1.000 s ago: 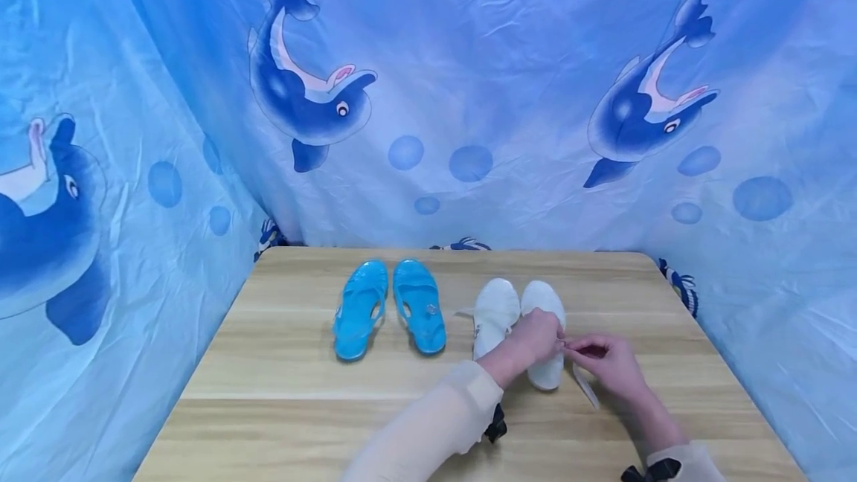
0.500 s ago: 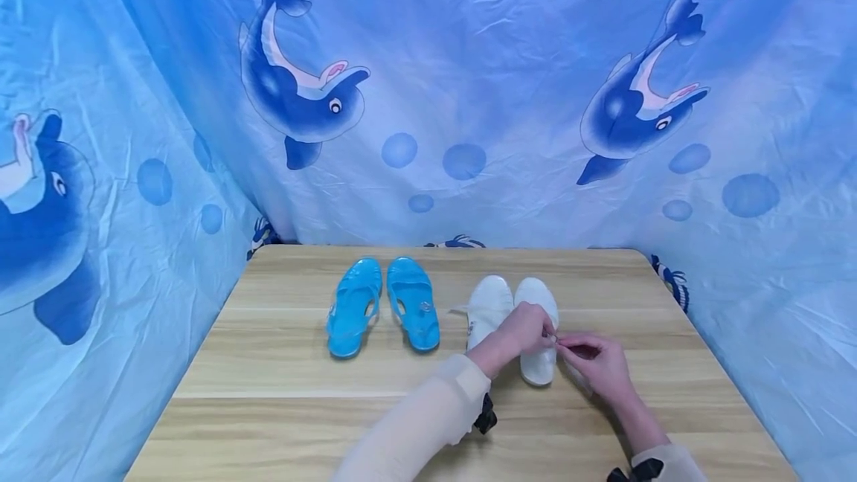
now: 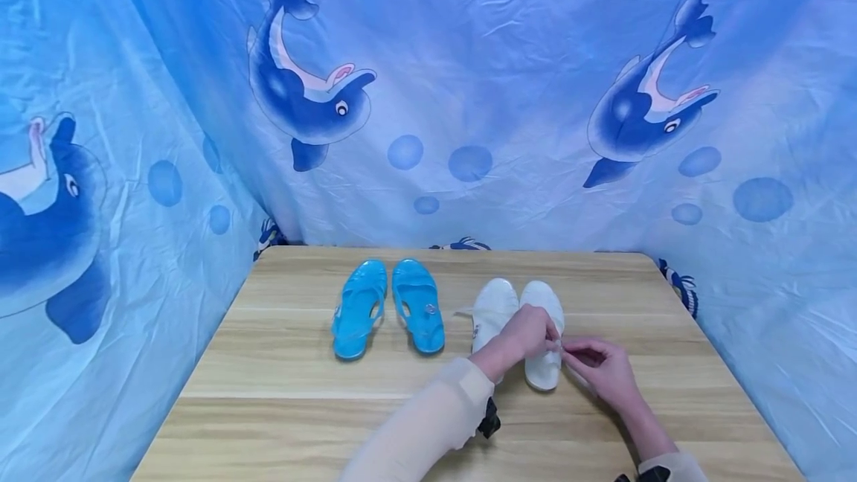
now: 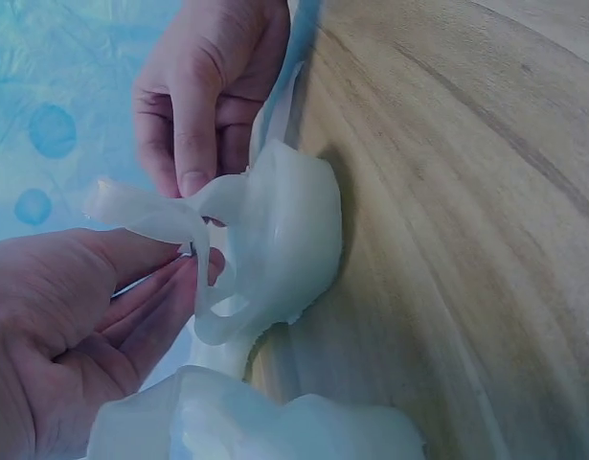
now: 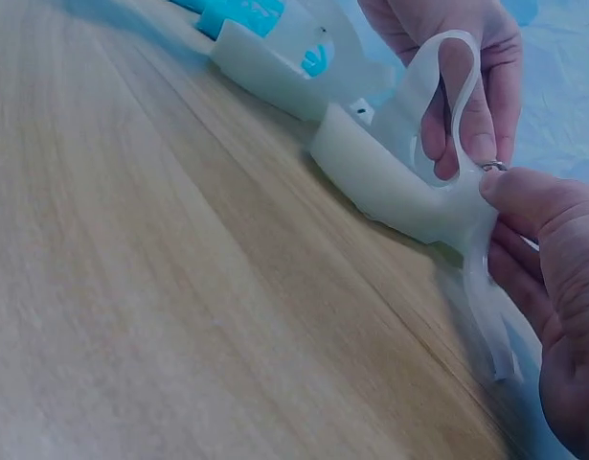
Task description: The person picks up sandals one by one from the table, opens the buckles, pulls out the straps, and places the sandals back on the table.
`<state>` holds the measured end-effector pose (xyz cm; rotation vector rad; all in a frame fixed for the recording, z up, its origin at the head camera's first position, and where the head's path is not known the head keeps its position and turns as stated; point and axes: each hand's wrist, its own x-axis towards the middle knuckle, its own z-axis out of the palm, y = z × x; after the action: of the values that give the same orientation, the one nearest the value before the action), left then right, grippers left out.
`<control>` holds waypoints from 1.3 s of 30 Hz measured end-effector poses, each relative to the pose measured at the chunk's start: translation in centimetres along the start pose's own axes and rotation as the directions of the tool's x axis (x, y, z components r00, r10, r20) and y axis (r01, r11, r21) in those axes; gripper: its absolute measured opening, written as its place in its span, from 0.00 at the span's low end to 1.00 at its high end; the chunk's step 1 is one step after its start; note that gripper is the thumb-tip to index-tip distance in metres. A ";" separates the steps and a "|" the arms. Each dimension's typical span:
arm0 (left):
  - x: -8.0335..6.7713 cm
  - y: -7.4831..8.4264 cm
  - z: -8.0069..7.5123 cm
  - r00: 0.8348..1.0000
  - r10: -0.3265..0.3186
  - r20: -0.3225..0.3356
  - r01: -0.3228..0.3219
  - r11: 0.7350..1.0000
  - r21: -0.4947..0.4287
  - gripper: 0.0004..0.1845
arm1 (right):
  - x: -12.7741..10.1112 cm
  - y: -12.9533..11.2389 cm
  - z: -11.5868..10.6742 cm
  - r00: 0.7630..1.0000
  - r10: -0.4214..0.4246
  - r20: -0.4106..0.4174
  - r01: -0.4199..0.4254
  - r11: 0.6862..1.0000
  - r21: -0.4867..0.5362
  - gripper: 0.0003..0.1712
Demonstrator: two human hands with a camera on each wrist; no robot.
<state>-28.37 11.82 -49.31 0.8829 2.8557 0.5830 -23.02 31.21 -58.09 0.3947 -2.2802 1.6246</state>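
A pair of white jelly sandals stands on the table, the left sandal (image 3: 497, 302) beside the right sandal (image 3: 544, 373). My left hand (image 3: 529, 331) reaches over the right sandal and pinches its ankle strap (image 4: 206, 287). Opposite, on the outer side, my right hand (image 3: 605, 372) pinches the strap at a small metal buckle (image 5: 493, 166). The fingertips of both hands nearly meet there and partly cover the buckle. In the right wrist view a loose strap end (image 5: 484, 316) hangs below it.
Two blue jelly sandals, one (image 3: 358, 318) left of the other (image 3: 422, 315), stand side by side to the left of the white pair. The wooden table (image 3: 288, 422) ends at a blue dolphin-print cloth (image 3: 428, 95) behind and at both sides.
Both hands stay at the right white sandal's strap with small finger shifts. The loose strap end that showed beside the right hand in the head view is now mostly hidden.
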 end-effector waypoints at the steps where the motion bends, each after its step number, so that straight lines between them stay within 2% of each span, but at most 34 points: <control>1: 0.0 0.1 0.0 1.000 -0.001 0.004 0.001 1.000 0.000 0.03 | 0.0 0.0 -0.1 1.000 0.000 -0.004 0.000 1.000 -0.021 0.10; 7: 0.4 -0.1 -0.3 0.998 0.057 0.029 -0.057 0.998 -0.001 0.03 | 0.2 -0.5 -0.1 0.998 0.049 -0.040 -0.056 0.977 -0.204 0.06; 9: 0.5 -0.3 -0.3 0.997 0.066 0.033 -0.066 0.998 -0.004 0.03 | 0.4 -0.8 0.1 0.996 0.073 -0.043 -0.081 0.970 -0.230 0.06; 16: 0.5 -0.7 -0.4 0.995 0.093 0.045 -0.092 0.996 -0.020 0.04 | 0.6 -1.0 0.4 0.996 0.056 -0.062 -0.066 0.985 -0.162 0.06; 20: 0.5 -0.7 -0.4 0.994 0.101 0.043 -0.101 0.995 -0.011 0.05 | 0.2 -0.7 0.2 0.998 0.059 -0.036 -0.063 0.990 -0.128 0.07; 27: 0.6 -0.7 -0.5 0.994 0.095 0.060 -0.089 0.993 -0.083 0.05 | 0.2 -0.6 -0.1 0.999 0.040 -0.026 -0.043 0.986 -0.160 0.07; 34: 0.7 -0.8 -0.4 0.991 0.105 0.087 -0.098 0.991 -0.087 0.04 | 0.1 -0.7 0.1 0.995 0.088 -0.046 -0.095 0.977 -0.191 0.06; 39: 0.9 -1.0 -0.7 0.989 0.131 0.074 -0.126 0.990 -0.069 0.05 | 0.3 -0.8 -0.1 0.993 0.116 -0.028 -0.119 0.977 -0.177 0.08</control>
<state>-29.83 11.32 -49.06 1.0601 2.7098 0.6346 -22.95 31.02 -57.21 0.2054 -2.4520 1.4533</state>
